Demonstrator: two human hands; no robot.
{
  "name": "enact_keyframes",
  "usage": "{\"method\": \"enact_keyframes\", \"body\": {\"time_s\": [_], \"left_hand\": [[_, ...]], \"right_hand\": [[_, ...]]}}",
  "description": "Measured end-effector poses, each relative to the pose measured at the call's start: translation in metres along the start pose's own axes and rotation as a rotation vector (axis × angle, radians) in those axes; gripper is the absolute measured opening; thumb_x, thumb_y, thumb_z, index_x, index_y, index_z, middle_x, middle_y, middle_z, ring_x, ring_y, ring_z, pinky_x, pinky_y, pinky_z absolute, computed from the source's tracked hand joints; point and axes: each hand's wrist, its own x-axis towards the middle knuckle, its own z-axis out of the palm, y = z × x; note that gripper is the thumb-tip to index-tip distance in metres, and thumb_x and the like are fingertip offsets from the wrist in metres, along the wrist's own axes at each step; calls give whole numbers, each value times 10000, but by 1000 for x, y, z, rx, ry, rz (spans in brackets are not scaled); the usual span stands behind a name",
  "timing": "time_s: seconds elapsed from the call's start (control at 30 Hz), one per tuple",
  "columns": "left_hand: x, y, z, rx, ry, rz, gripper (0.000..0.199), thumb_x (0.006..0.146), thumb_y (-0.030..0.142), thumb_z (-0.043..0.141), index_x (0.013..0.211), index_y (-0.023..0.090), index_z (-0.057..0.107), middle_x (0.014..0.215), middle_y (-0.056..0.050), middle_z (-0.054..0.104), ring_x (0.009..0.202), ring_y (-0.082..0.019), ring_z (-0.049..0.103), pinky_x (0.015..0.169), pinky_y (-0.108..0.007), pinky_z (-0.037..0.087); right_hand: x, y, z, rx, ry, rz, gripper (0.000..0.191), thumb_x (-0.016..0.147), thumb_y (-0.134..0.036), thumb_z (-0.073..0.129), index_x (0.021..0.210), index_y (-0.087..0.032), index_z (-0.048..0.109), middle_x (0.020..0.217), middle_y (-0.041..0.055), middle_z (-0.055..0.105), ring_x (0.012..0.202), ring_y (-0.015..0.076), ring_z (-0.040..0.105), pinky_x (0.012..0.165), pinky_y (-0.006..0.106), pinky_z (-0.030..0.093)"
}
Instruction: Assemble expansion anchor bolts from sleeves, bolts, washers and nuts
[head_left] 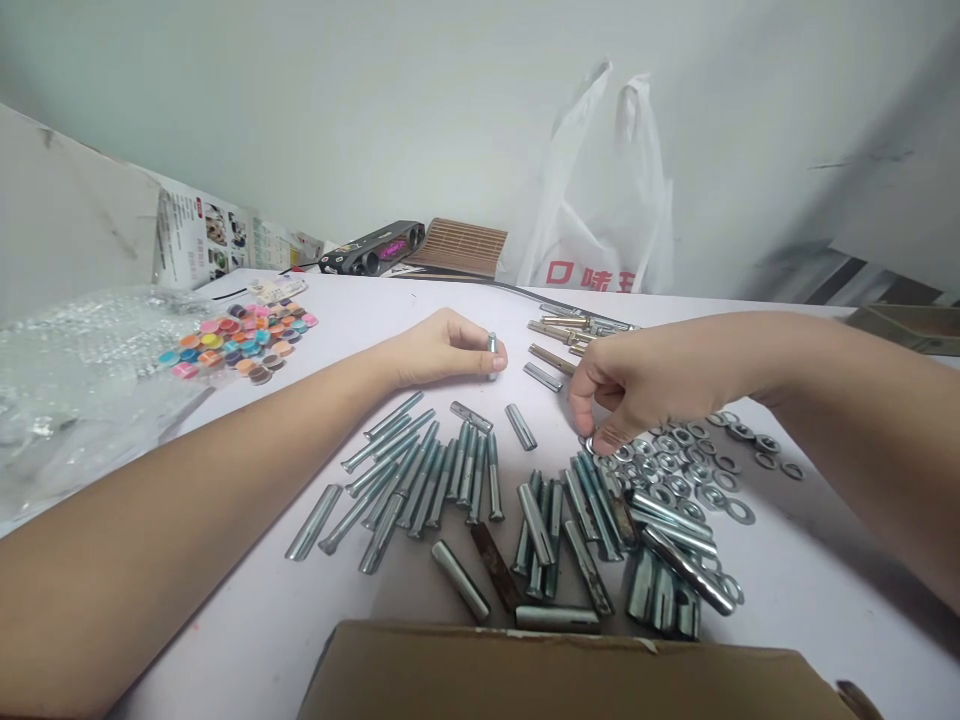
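Note:
My left hand (pixel 456 350) is closed around a small silver expansion bolt (pixel 493 343), held upright between thumb and fingers. Its lower part is partly hidden by my thumb. Over at the right, my right hand (pixel 619 390) pinches a metal washer (pixel 589 445) at the edge of a pile of washers and nuts (pixel 679 460). Between and below my hands lie many flared-end bolts (pixel 420 480) in a fan. Loose slotted sleeves (pixel 520 427) are scattered near them, with more sleeves (pixel 536 525) in front.
A cardboard box (pixel 555 680) stands at the near edge. Finished-looking anchors (pixel 555 357) lie behind my right hand. To the left are colourful discs (pixel 240 340) and clear plastic wrap (pixel 82 370). A white plastic bag (pixel 600 210) stands against the back wall.

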Motion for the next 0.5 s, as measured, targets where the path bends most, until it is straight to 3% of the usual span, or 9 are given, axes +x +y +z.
{"method": "enact_keyframes", "body": {"time_s": [0.17,0.3,0.4,0.5], "left_hand": [[0,0,0,-4,7,5,393,732,474,842,836,101,776,765,-33,675,744,-90,567,740,-219,454],[0,0,0,-3,-14,15,388,744,460,838,836,90,766,733,-18,641,715,-73,529,704,-202,429],[1,-1,0,18,-40,58,403,757,475,825,874,93,770,692,3,599,661,-55,472,646,-194,388],[1,-2,1,68,-53,105,416,778,505,797,817,92,756,650,16,548,630,-48,423,614,-201,356]], "right_hand": [[0,4,-1,48,-39,-39,115,806,-338,746,862,-237,749,662,-30,514,583,99,424,554,258,350],[2,6,-4,239,-6,-92,175,840,-401,731,910,-244,760,640,-24,549,531,95,415,494,256,314],[12,-1,-3,480,240,-118,340,796,-528,770,942,-222,748,659,-3,568,520,98,414,471,262,286],[30,-11,2,668,504,-117,490,772,-636,752,977,-193,712,610,-7,483,524,102,355,482,280,262]]}}
